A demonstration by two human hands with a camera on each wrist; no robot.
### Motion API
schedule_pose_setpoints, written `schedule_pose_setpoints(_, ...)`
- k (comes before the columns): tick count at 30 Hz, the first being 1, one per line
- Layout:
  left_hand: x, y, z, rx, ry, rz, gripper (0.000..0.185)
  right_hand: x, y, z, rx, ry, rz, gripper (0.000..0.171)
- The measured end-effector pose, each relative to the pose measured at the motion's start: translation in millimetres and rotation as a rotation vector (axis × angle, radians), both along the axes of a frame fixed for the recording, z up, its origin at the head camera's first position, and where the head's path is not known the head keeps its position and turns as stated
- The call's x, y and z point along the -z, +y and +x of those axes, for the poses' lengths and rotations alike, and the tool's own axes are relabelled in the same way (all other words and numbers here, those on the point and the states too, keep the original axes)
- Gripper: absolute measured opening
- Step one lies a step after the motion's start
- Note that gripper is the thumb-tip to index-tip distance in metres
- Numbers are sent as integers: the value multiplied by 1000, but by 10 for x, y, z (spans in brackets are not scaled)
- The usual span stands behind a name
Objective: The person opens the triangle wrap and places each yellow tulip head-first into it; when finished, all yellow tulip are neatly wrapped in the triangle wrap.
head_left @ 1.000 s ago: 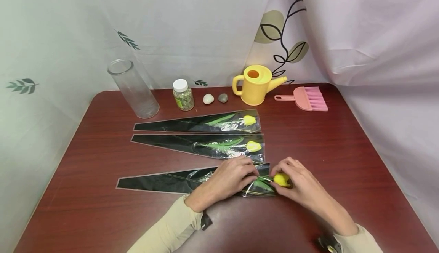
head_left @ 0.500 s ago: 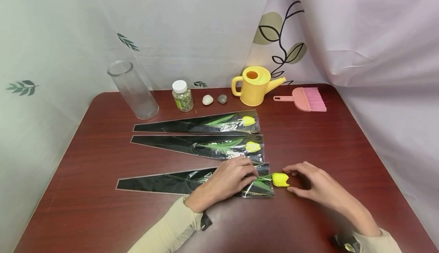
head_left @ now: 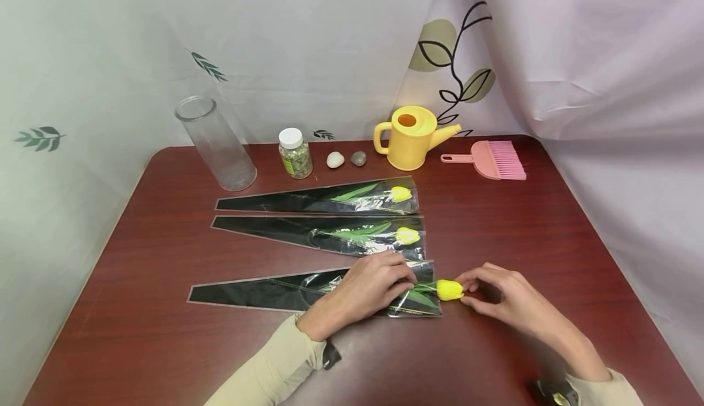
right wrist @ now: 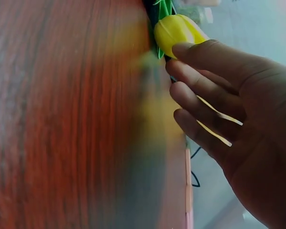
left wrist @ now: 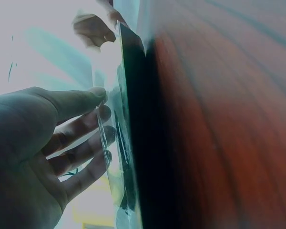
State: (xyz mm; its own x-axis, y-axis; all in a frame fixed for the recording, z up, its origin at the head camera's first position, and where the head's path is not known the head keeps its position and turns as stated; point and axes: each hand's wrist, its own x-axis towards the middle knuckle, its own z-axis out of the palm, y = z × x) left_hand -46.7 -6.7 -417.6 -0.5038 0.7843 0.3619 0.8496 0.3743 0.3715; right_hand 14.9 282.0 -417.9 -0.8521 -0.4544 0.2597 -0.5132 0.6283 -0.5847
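In the head view, a black-backed clear flower sleeve [head_left: 247, 293] lies nearest the person, its wide end to the right. A yellow tulip [head_left: 450, 290] with green leaves lies partly inside, its bloom sticking out past the sleeve's wide edge. My left hand [head_left: 371, 287] rests over the sleeve; the left wrist view shows thumb and fingers pinching its clear film [left wrist: 109, 157]. My right hand [head_left: 519, 302] is at the bloom's tip, thumb and index fingertip pinching the petals, as the right wrist view also shows on the bloom [right wrist: 174, 33]. The stem is partly hidden under my left hand.
Two more sleeved tulips [head_left: 308, 201] [head_left: 297, 232] lie behind. Along the back stand a tall glass vase [head_left: 217, 143], a white-capped jar [head_left: 295, 154], two pebbles [head_left: 335, 159] [head_left: 359, 158], a yellow watering can [head_left: 409, 140] and a pink dustpan and brush [head_left: 486, 159].
My right hand has let go of the stem just behind the bloom, drawn back to the right, then brought its fingertips together on the petal tips. My left hand has stayed in place.
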Motion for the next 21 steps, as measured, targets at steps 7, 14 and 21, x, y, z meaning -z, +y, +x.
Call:
schedule_pose_setpoints(7, -63, 25, 14, 17, 13, 32, 8, -14, -75, -34, -78, -72, -116, 37)
schedule_pose_setpoints(14, -112, 53, 25, 40, 16, 32, 9, 18, -172, -26, -96, -154, -167, 26)
schedule_pose_setpoints(21, -123, 66, 43, 49, 5, 21, 9, 92, -236, -19, -112, -171, -186, 23)
